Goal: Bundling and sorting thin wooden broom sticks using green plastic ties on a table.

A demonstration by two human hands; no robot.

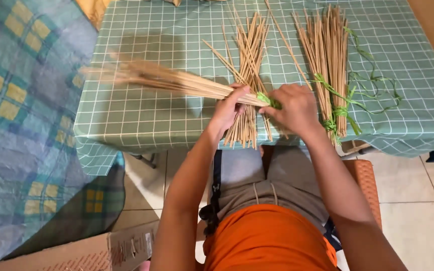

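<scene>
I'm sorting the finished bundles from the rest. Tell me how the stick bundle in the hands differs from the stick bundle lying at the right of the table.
The held bundle is lifted off the table, pointing left and blurred; the right bundle lies flat and sharp, pointing away. The left hand grips the held bundle while the right hand pinches green ribbon at its end; the right bundle lies untouched, its ribbon trailing loose. Both are thin tan sticks bound in green.

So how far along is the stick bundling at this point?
Done: one tied bundle lies at the right of the table, green strip knotted round it. In hand: the left hand grips a second bundle while the right hand works a green tie at its end. Left: the loose sticks in the middle.
</scene>
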